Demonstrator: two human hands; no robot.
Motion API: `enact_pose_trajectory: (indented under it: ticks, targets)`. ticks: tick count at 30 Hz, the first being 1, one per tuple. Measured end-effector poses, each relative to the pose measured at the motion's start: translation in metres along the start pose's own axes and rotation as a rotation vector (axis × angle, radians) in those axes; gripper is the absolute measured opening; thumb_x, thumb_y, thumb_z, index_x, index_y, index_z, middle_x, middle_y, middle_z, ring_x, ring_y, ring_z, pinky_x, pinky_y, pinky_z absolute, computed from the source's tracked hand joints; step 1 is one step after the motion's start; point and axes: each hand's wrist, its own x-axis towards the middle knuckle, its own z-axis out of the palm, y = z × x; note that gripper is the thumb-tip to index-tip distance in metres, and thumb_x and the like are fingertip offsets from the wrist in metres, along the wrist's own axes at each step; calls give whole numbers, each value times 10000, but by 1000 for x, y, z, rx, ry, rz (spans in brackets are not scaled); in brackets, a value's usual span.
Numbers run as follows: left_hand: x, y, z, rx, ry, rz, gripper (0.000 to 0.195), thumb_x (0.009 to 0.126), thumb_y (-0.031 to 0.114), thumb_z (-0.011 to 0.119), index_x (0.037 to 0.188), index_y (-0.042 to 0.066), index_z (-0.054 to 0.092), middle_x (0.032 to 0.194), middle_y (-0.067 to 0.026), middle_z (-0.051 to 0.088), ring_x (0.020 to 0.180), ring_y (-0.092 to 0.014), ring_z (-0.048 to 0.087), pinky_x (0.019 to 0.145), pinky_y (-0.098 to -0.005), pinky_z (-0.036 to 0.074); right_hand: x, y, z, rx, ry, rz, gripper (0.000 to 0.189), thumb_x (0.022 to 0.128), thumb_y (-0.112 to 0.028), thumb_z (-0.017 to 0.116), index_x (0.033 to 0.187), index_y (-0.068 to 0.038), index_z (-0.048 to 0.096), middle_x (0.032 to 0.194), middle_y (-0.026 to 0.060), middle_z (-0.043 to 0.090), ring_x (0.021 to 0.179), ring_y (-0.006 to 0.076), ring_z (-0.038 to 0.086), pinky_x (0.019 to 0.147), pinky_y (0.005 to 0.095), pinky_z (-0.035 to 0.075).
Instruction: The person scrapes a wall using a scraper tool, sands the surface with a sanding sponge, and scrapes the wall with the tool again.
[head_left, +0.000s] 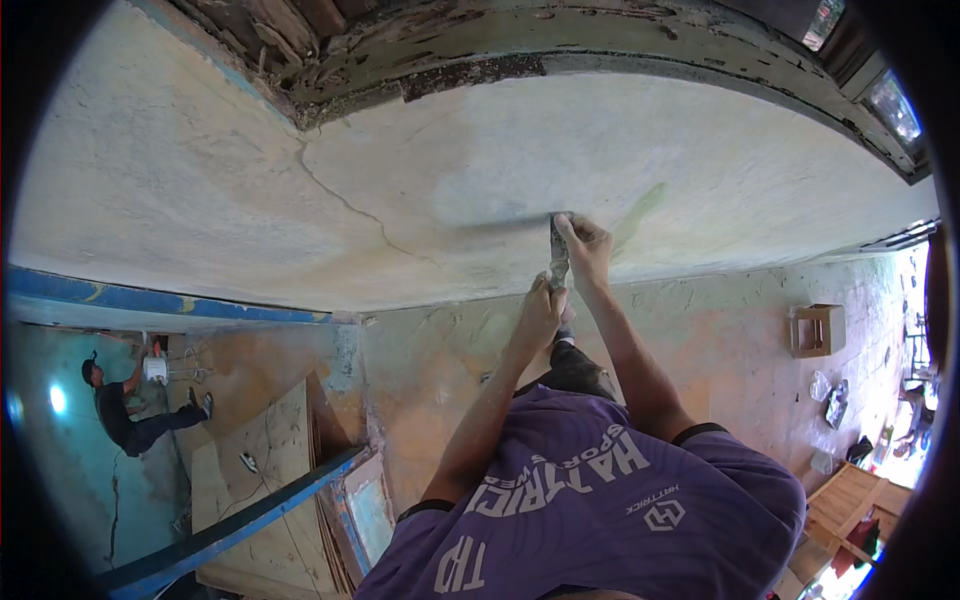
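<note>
In front of me rises a whitish plastered wall (510, 157) with a crack (337, 196) running down its left part. Both hands are on a dusty scraper (558, 246), which looks like a putty knife. My left hand (538, 313) wraps the handle at its lower end. Higher up, my right hand (589, 241) pinches the blade end with thumb and fingers. The blade's top edge is at the wall, and a dark shadow stretches left from it. A pale green smear (643, 210) marks the wall to the right of my right hand.
Above the wall is a worn wooden window frame (480, 71). At left are a blue door frame (240, 521), leaning plywood sheets (259, 480) and another person (120, 405) beyond. On the floor at right lie a cardboard box (817, 330), plastic bags (820, 385) and a wooden cabinet (855, 499).
</note>
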Motion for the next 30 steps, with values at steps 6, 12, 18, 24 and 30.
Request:
enact_pose_trajectory:
  ticks: [6, 12, 18, 24, 30]
  targets:
    - [-5, 23, -37, -80, 29, 25, 227, 978, 165, 473, 1011, -51, 532, 862, -179, 517, 754, -324, 569, 677, -419, 445, -7, -72, 11, -113, -31, -90, 366, 844, -238, 770, 644, 29, 620, 571, -15, 562, 570, 44, 450, 510, 253, 364]
    - [-34, 49, -80, -189, -8, 172, 210, 969, 144, 481, 1070, -25, 553, 927, -150, 499, 779, -286, 539, 719, -376, 438, -22, -54, -1, -1, -416, -245, 572, 1039, -480, 342, 1065, 1, 650, 998, 105, 661, 926, 167, 595, 796, 347, 451]
    - [-113, -16, -105, -116, -174, 150, 209, 933, 94, 479, 1088, -20, 561, 1017, -124, 506, 909, -258, 523, 817, -358, 440, -86, -3, -26, 8, -1209, 520, 492, 933, -393, 605, 1211, 13, 610, 1052, 97, 678, 958, 182, 609, 896, 323, 461]
    - [-153, -23, -107, -243, -207, -78, 222, 922, 89, 487, 1097, -31, 557, 1052, -127, 495, 996, -242, 514, 898, -345, 419, -111, 4, -26, -247, -1246, 380, 368, 844, -170, 728, 1135, 32, 631, 925, 55, 668, 898, 149, 620, 837, 294, 491]
    - [-134, -38, -93, -214, -13, -93, 270, 988, 184, 507, 1116, -45, 567, 1066, -111, 496, 914, -176, 588, 711, -271, 512, -117, 13, -8, 61, -826, 14, 311, 879, -206, 706, 1056, 45, 657, 875, 50, 666, 824, 122, 617, 757, 278, 499]
